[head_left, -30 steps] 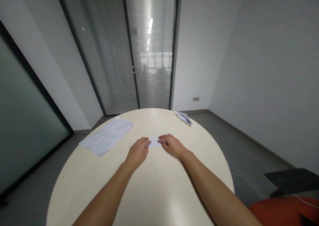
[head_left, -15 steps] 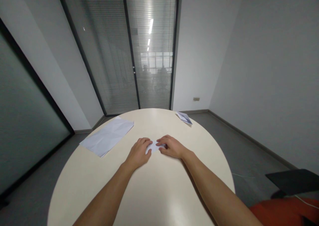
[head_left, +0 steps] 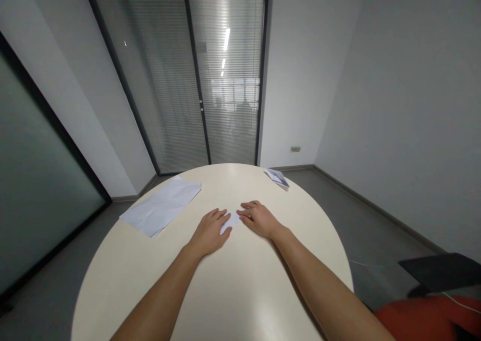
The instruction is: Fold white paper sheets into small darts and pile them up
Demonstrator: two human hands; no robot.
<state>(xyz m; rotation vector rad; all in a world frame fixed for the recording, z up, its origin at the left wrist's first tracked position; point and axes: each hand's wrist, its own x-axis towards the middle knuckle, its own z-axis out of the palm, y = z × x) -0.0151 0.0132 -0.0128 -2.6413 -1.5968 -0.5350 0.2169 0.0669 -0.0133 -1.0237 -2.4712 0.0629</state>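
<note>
A small piece of folded white paper point(head_left: 232, 221) lies flat on the round cream table point(head_left: 240, 286), between my two hands. My left hand point(head_left: 209, 231) rests at its left side, fingers laid over the edge and thumb apart near its lower corner. From the right, my right hand point(head_left: 260, 219) reaches in with its fingers stretched out, fingertips at the paper's right edge. Both hands are open, palms down. The paper's left part is hidden under my left fingers.
Larger white sheets point(head_left: 163, 205) lie at the table's left edge. A folded paper point(head_left: 277, 177) sits at the far right rim. Beyond the table stands a glass door with blinds point(head_left: 229, 130). A red chair point(head_left: 417, 318) is at the lower right.
My right hand has shifted slightly, its fingers straightening and its thumb drawing in, so more of the paper's right end shows. My left hand stays nearly in place.
</note>
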